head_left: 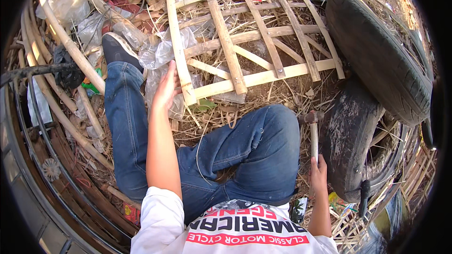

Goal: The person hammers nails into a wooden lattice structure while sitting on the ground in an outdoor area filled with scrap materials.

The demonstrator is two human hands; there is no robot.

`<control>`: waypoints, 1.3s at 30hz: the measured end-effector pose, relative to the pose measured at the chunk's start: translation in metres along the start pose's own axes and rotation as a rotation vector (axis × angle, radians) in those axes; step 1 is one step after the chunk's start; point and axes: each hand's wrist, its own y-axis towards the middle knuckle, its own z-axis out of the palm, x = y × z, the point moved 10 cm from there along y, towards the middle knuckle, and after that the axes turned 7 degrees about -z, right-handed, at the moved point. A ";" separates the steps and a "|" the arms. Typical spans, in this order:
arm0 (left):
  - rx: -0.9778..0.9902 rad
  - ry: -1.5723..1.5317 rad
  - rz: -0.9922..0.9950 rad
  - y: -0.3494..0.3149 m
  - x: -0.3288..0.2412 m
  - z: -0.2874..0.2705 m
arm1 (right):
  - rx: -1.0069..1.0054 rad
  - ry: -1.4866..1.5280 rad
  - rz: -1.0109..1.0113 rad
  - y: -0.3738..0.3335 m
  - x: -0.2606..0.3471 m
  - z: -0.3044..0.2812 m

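A lattice panel of split bamboo strips (pixel 225 42) lies on the littered ground in front of me, its crosspieces overlapping in a grid. Beside its near left corner is my left hand (pixel 165 89), fingers stretched out along the edge strip; whether they touch it is hard to tell. My right hand (pixel 318 174) is low on the right, wrapped round the wooden handle of a hammer (pixel 314 136). The hammer's head points away from me, next to my bent right knee and apart from the panel.
Two worn tyres (pixel 376 51) lean together at the right. Bamboo poles (pixel 70 37) and clear plastic bags (pixel 68 2) crowd the left, near a black metal frame (pixel 35 108). Dry straw and scraps cover the soil. My jeans-clad legs (pixel 129 127) lie between panel and body.
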 end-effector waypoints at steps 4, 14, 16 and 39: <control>0.050 -0.099 -0.041 0.034 0.008 0.000 | 0.080 0.115 0.018 0.034 -0.027 0.012; -0.062 -0.180 0.032 0.046 0.007 0.001 | -0.064 -0.412 -0.071 0.056 -0.021 -0.013; -0.075 -0.222 0.048 0.050 0.007 -0.004 | -0.145 -0.798 -0.418 0.048 0.038 -0.004; -0.056 -0.386 0.083 0.056 0.003 0.002 | 0.260 -0.460 -0.590 0.107 0.291 0.229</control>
